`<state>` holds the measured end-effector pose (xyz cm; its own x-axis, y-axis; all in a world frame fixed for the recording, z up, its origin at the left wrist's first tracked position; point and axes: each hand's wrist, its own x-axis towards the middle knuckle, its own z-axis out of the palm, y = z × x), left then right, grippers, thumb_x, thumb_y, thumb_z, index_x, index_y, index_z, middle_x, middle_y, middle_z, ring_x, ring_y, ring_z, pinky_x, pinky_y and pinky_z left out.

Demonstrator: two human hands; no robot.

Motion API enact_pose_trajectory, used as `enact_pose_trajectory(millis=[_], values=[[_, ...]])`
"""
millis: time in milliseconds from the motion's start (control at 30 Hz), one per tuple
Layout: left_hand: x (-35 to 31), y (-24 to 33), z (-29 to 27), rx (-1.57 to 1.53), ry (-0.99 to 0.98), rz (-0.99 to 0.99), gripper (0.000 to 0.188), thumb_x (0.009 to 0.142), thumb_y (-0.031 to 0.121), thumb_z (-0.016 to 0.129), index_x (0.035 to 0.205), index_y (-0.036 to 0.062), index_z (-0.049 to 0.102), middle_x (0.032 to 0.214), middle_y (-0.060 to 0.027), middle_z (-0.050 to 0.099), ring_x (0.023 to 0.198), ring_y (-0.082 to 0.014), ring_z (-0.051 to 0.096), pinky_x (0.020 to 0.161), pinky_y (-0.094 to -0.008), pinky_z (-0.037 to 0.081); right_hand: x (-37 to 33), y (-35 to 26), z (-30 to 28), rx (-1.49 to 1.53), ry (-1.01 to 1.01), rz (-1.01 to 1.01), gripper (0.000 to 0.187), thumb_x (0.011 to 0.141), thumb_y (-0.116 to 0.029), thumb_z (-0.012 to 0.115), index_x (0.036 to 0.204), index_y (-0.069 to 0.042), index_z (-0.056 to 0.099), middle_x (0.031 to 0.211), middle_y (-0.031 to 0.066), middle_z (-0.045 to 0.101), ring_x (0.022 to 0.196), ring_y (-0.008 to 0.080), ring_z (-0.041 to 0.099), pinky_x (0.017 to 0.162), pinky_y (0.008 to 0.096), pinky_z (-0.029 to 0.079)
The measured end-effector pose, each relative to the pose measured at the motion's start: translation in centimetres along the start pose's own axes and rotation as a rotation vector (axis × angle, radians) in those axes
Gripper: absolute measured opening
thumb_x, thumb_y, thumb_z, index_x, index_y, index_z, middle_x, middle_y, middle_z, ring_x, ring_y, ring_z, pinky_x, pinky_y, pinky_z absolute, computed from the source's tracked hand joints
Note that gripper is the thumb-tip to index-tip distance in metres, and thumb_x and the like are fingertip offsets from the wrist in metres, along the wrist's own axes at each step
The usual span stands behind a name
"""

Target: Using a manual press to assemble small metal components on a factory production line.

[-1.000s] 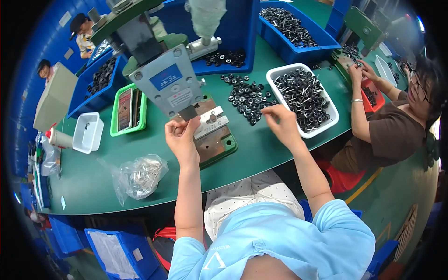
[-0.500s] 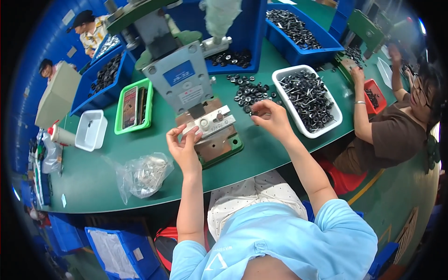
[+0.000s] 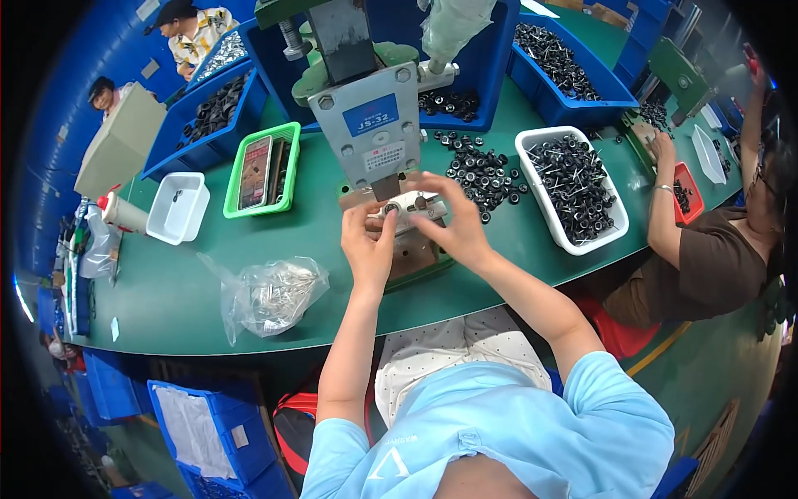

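Both hands are at the metal fixture block under the ram of a grey bench press. My left hand is on the fixture's left side, thumb and fingertips drawn together beside a small dark round piece. Whether they grip that piece is hard to make out. My right hand reaches over the fixture's right side, its thumb and index finger apart with a gap between them. No part shows in that gap. Loose black round caps lie in a pile right of the press.
A white tray of black-headed pins stands right, a blue bin behind it. Left are a green tray, a small white tray and a clear bag of metal pins. A co-worker sits at right.
My right hand has moved left from beside the cap pile to the fixture. My left hand stays at the fixture, its fingers now closer to the ram. The whole view has shifted slightly.
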<state>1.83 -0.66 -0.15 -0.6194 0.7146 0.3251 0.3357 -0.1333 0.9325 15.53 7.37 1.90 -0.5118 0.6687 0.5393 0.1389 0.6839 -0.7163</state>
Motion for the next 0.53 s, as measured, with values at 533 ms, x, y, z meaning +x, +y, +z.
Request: enact_pose_trajectory(millis=[533], values=[[4.2, -3.7, 4.1, -0.396, -0.308, -0.100, 0.015, 0.080, 0.002, 0.068, 0.094, 0.0003, 0.063, 0.085, -0.0063, 0.065, 0.068, -0.0114, 0.056, 0.058, -0.0241, 0.047, 23.0, -21.1, -15.3, 0.770, -0.094, -0.494, 0.042, 0.094, -0.032, 0.050, 0.075, 0.003, 0.062, 0.061, 0.0110, 0.060, 0.049, 0.0206, 0.061, 0.048, 0.0281, 0.050]])
